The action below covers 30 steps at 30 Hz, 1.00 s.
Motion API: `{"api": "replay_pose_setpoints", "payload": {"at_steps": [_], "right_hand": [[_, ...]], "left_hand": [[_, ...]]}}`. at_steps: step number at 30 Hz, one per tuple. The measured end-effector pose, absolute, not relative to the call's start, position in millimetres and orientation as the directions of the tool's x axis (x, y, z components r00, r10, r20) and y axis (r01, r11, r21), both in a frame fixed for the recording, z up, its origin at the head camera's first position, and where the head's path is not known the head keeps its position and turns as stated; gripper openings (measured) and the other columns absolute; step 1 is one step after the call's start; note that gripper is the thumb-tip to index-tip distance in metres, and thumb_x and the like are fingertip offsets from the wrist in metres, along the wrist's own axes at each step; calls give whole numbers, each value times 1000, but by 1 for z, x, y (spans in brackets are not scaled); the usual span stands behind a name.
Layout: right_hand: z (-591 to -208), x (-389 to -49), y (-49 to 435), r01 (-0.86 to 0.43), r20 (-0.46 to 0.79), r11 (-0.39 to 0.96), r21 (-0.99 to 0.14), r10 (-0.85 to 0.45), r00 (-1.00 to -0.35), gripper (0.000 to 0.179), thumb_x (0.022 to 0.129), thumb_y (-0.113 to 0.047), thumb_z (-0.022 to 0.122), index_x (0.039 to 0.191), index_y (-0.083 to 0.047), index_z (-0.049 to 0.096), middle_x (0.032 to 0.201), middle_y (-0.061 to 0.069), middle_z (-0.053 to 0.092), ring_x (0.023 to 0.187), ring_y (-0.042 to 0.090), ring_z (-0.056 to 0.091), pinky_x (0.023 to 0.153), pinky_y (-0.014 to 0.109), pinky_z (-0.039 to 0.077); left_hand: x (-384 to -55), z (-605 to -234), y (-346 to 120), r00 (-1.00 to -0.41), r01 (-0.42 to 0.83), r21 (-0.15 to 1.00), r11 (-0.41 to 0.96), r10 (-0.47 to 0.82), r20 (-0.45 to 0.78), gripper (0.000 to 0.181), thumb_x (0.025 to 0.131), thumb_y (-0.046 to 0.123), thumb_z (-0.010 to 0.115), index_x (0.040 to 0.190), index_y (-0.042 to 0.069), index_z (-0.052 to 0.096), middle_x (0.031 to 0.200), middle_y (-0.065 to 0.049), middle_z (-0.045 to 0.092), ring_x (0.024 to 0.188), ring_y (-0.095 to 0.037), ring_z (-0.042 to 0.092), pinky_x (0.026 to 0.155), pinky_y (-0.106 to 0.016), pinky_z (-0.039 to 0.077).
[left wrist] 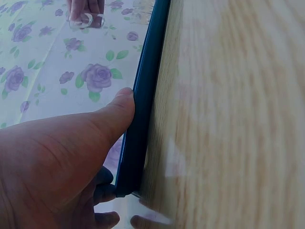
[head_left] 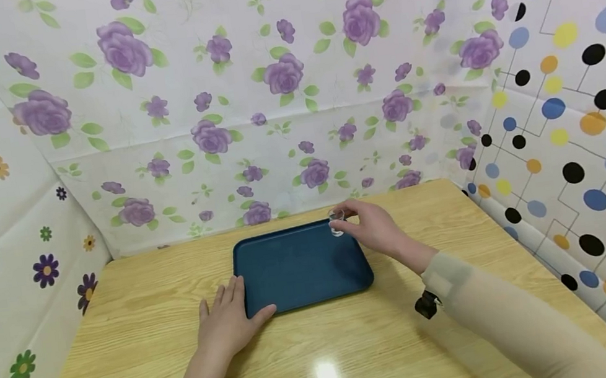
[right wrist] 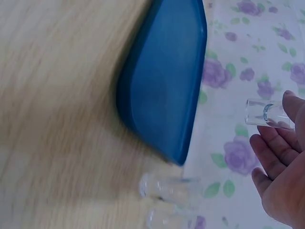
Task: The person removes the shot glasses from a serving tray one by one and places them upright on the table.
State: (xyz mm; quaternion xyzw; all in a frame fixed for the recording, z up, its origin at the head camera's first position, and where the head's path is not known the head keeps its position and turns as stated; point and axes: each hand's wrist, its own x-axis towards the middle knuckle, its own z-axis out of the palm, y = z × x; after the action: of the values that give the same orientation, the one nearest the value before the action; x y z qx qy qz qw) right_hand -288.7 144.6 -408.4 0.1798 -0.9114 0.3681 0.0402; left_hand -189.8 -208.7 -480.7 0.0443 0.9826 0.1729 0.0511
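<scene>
A small clear glass is pinched between the thumb and fingers of my right hand, over the far right corner of a dark blue tray. In the right wrist view that glass lies sideways across the picture, held by my right hand. My left hand rests at the tray's near left corner, its fingers along the left side and its thumb on the near edge. The left wrist view shows the left hand's thumb touching the tray rim.
Two more clear glasses, one nearer the tray and another beyond it, stand on the wooden table in the right wrist view. A flowered sheet hangs behind the table, and a dotted sheet is on the right.
</scene>
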Motion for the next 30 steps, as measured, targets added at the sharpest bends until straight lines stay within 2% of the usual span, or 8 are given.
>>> {"api": "replay_pose_setpoints", "payload": {"at_steps": [9,17,30], "right_hand": [[-401,-295,180,-339,222,680,-651,-256,-941,42,108,-46,74,137,-15,74,130,8,74,123,33,70,99,56,59],[-401,-296,208,-307,220,721,-622,-215,-952,48,108,-46,74,142,-13,72,132,11,74,120,36,71,93,56,60],[-413,-293,247,-244,214,765,-597,-142,-967,56,110,-49,70,148,-9,67,135,16,72,122,40,69,97,61,56]], "left_hand": [[-189,-480,-209,-991,63,340,938,100,-92,116,99,81,61,176,2,23,180,-23,21,164,-53,17,125,-82,1],[-188,-477,-207,-992,70,342,937,102,-77,114,100,78,63,175,2,24,180,-23,23,164,-53,18,125,-82,2],[-187,-479,-209,-993,62,333,941,92,-76,113,100,78,63,176,3,23,181,-22,21,165,-51,17,127,-80,1]]}}
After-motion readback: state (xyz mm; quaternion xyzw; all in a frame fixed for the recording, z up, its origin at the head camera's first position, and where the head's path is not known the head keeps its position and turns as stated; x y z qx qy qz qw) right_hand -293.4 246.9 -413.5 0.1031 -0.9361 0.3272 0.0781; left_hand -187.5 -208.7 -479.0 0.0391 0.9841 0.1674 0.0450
